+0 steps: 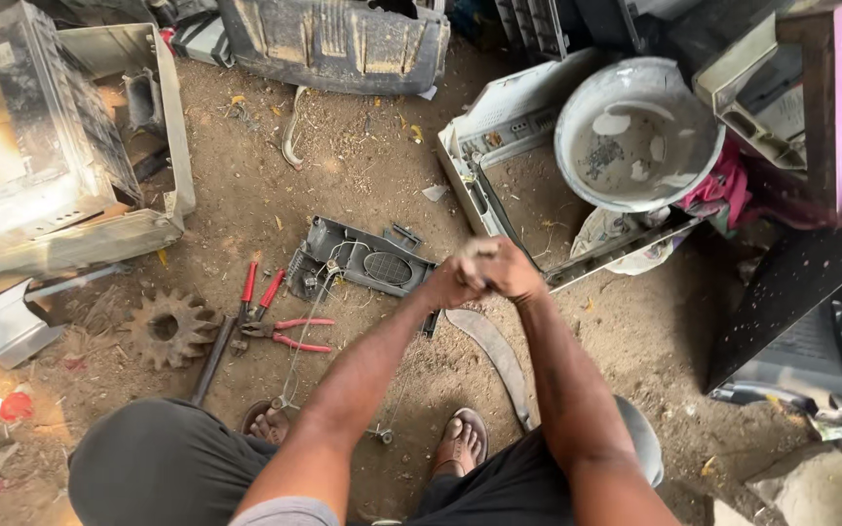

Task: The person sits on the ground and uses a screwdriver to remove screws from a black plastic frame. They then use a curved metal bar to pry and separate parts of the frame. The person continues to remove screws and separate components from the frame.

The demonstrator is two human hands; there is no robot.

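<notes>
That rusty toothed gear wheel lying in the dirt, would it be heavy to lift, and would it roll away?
The gear wheel is probably heavy for its size: it looks like thick, rusted metal. Lying flat on the dirt ground, it seems unlikely to roll. Its teeth and rough rust should give a firm, non-slippery hold.

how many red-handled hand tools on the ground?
2. One pair of red-handled pliers lies upright-ish left of the grey plastic panel; a second pair lies just below it, handles pointing right. More may be hidden under the scrap.
</notes>
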